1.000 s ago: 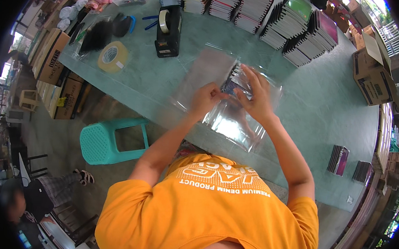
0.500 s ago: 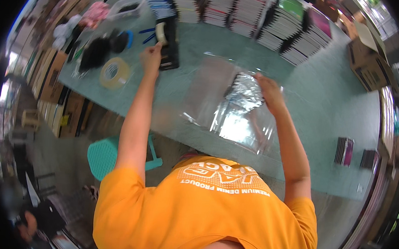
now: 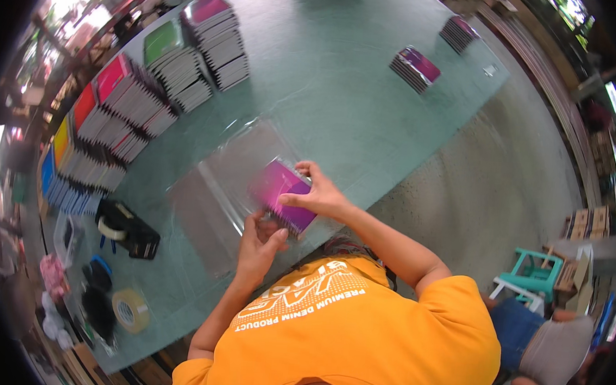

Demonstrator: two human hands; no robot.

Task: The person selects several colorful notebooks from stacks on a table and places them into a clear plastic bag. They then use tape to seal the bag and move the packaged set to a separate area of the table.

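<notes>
A purple spiral notebook (image 3: 277,183) is held over clear plastic bags (image 3: 216,219) lying flat near the table's front edge. Whether more notebooks lie beneath its cover I cannot tell. My right hand (image 3: 324,196) grips it from the right, thumb across the cover and fingers at the far edge. At its lower left edge, by the spiral binding, my left hand (image 3: 256,251) closes its thumb and curled fingers on it; those fingertips are partly blurred. The notebook's left side is smeared by motion.
Stacks of spiral notebooks (image 3: 177,75) line the table's left far side. A black tape dispenser (image 3: 133,230), a tape roll (image 3: 131,310) and a clear plastic box (image 3: 69,240) stand left. Two small purple notebook piles (image 3: 416,68) (image 3: 459,34) lie far right. Behind, a person (image 3: 542,341) sits near a green stool (image 3: 534,270).
The view has turned to the right. My left hand has left the tape dispenser and my right hand the clear plastic; both are now on the purple notebook.
</notes>
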